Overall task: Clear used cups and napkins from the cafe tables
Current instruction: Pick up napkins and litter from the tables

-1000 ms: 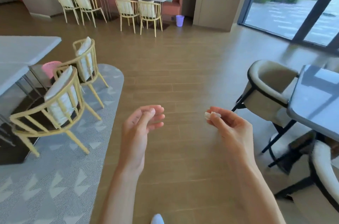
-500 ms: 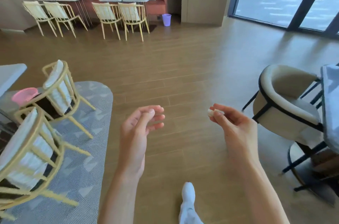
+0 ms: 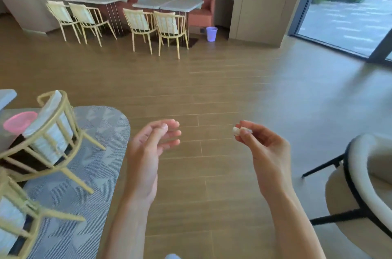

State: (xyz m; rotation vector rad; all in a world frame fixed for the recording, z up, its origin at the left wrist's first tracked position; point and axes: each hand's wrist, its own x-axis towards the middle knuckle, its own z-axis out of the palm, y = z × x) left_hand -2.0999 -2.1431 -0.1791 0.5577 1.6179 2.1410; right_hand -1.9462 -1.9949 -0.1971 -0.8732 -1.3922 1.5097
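Note:
My right hand (image 3: 266,148) is raised over the wooden floor and pinches a small crumpled white napkin scrap (image 3: 236,131) between thumb and fingertips. My left hand (image 3: 148,148) hovers beside it at the same height, fingers loosely curled, holding nothing. A purple bin (image 3: 211,34) stands on the floor far ahead, beside the orange bench. A pink bin (image 3: 20,122) shows at the left behind a yellow chair, under a table edge.
Two yellow chairs (image 3: 48,131) stand on a grey patterned rug (image 3: 89,174) at the left. A cream armchair (image 3: 364,191) with black legs is at the right. White tables (image 3: 167,3) with several yellow chairs line the far wall. Glass doors (image 3: 350,14) are at the right.
The view has advanced across the floor and swung; the dark table at the right has left the view. Both hands keep their pose, the right still pinching the scrap.

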